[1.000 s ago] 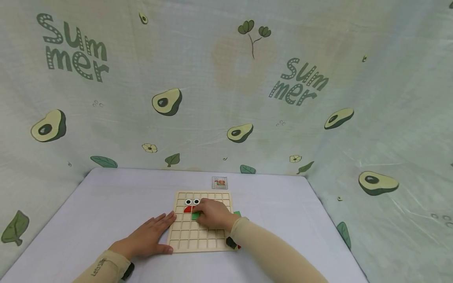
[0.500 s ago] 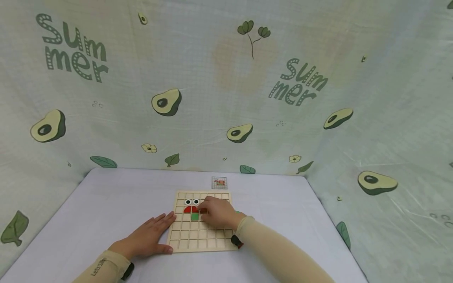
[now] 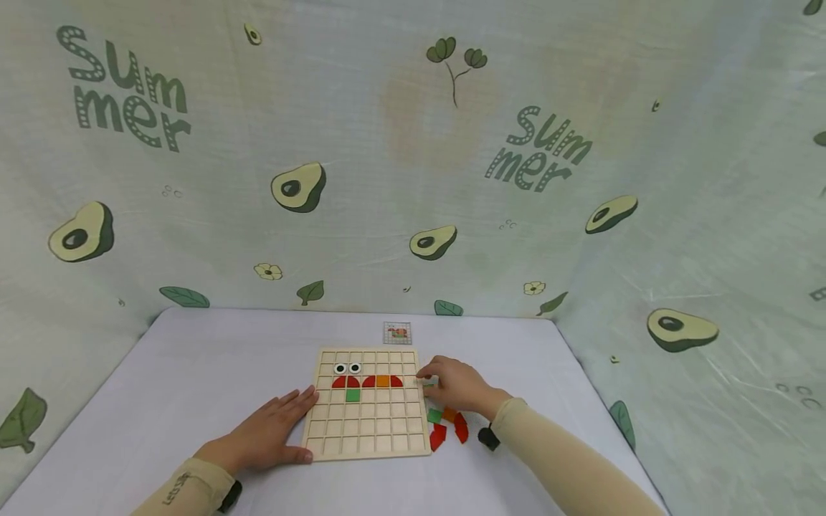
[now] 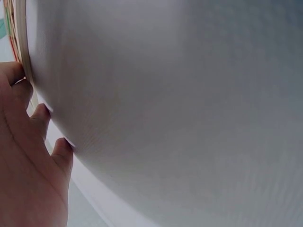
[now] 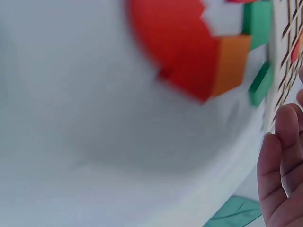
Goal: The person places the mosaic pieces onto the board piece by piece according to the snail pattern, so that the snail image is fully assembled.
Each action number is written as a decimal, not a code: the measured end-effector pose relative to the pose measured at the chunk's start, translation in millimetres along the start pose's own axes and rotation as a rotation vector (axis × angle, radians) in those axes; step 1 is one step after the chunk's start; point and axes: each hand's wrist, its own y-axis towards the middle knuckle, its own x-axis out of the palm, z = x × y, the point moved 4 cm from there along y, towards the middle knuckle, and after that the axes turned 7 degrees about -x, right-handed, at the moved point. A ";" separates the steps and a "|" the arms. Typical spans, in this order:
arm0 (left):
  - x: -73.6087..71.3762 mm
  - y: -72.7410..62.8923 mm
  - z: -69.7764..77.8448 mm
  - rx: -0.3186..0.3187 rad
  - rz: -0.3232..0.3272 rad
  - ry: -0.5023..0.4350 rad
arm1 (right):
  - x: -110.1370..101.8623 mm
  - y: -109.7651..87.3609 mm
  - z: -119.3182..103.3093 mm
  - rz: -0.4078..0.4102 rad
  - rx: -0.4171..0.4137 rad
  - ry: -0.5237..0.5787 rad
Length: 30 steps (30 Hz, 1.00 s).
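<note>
A wooden grid board (image 3: 368,433) lies on the table. Set in its cells are two eye pieces (image 3: 354,368), several red rounded pieces (image 3: 338,383), an orange square (image 3: 383,381) and a green square (image 3: 352,395). My left hand (image 3: 267,433) rests flat along the board's left edge, fingers spread. Just off the right edge is my right hand (image 3: 461,385), its fingers loosely bent and fingertips near the frame; no piece shows between them. Partly under that hand lies a green piece (image 5: 261,84), seen more fully in the right wrist view.
Loose pieces lie right of the board: a green square (image 3: 435,416), an orange one (image 3: 449,414) and red ones (image 3: 461,428). A small picture card (image 3: 397,332) lies behind the board. Patterned cloth (image 3: 361,251) hangs along the back and sides.
My right hand has moved right, from over the board to beyond its right edge, uncovering the orange square, red pieces in that row and the loose pieces. My left hand stays put.
</note>
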 end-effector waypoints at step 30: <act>-0.3 -1.4 0.0 -0.011 0.006 0.018 | 7.7 -57.0 42.4 0.013 0.086 0.148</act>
